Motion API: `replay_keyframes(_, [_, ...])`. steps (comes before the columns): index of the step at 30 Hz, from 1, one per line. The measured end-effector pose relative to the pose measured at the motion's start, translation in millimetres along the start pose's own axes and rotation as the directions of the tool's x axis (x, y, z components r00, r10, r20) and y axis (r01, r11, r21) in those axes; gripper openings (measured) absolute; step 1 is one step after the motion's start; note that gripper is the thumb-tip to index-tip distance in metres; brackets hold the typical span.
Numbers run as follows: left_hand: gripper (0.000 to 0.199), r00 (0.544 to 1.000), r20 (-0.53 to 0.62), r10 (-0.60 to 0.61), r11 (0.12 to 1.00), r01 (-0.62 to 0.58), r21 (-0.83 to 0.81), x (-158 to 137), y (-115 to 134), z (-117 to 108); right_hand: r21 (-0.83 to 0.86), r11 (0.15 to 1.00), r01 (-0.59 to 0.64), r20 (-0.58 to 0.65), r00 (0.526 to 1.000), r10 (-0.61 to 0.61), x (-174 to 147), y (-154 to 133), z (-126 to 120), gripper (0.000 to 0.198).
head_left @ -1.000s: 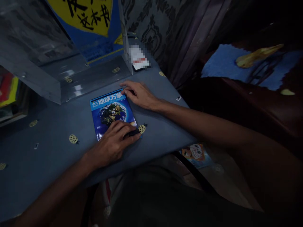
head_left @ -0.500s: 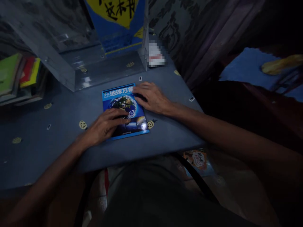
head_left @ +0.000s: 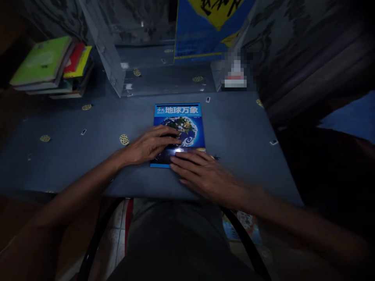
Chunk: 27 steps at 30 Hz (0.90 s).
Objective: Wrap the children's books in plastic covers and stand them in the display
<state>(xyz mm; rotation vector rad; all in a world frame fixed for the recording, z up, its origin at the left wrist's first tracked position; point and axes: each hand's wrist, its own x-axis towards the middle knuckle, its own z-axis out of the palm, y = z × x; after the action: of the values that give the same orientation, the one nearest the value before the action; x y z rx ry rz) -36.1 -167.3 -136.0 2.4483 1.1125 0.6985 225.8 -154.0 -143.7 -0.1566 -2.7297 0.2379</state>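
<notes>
A blue book [head_left: 190, 130] with a picture of the Earth on its cover lies closed on the desk in front of me. My left hand [head_left: 150, 143] rests over its left side, fingers stretched across the lower part of the globe. Over the bottom right of the cover is my right hand [head_left: 203, 171], slightly blurred, its fingers extended and pointing left. Neither hand grips the book. Part of the cover's lower half is hidden beneath the fingers.
At the back left is a stack of books [head_left: 41, 62], a green one on top. A clear acrylic stand [head_left: 166, 88] with a blue and yellow panel [head_left: 202, 43] rises behind the book. The desk [head_left: 243, 132] ends at the right. A colourful packet [head_left: 243, 226] lies below the front edge.
My right hand has moved from the book's upper right down to its lower right. The left hand still lies on the cover. The view has shifted, so the desk appears further right and straighter.
</notes>
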Motion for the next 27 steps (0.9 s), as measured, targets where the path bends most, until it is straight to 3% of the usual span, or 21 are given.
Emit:
replay_keyframes(5, [0.034,1.0,0.008,-0.006,1.0,0.006,-0.022,-0.2,-0.9,-1.4,0.089,0.987,0.135,0.144,0.979,-0.147,38.1,-5.3,10.0,0.044])
replay_keyframes(9, [0.035,1.0,0.027,-0.015,0.999,0.015,-0.028,0.0,1.3,-3.6,0.166,0.977,0.135,0.178,0.97,-0.164,38.8,-1.4,8.5,0.048])
replay_keyframes(15, [0.037,0.999,0.029,-0.019,1.0,0.019,0.009,-1.7,3.6,-2.4,0.273,0.962,0.005,0.142,0.989,-0.045,-4.6,6.1,-14.0,0.041])
replay_keyframes(20, [0.036,1.0,0.025,-0.013,0.999,0.012,0.04,2.5,11.3,-6.9,0.381,0.923,-0.054,-0.036,0.997,0.073,-31.8,10.0,-35.9,0.035])
replay_keyframes(23, [0.032,1.0,0.006,-0.022,0.996,0.022,0.082,11.8,17.9,-8.0,0.46,0.879,-0.124,-0.1,0.977,0.19,-31.9,21.1,-37.6,0.032])
replay_keyframes(27, [0.025,0.993,-0.072,-0.098,0.971,0.111,0.214,31.4,22.2,0.4,0.314,0.887,-0.338,-0.148,0.906,0.397,-18.4,46.2,-29.9,0.029])
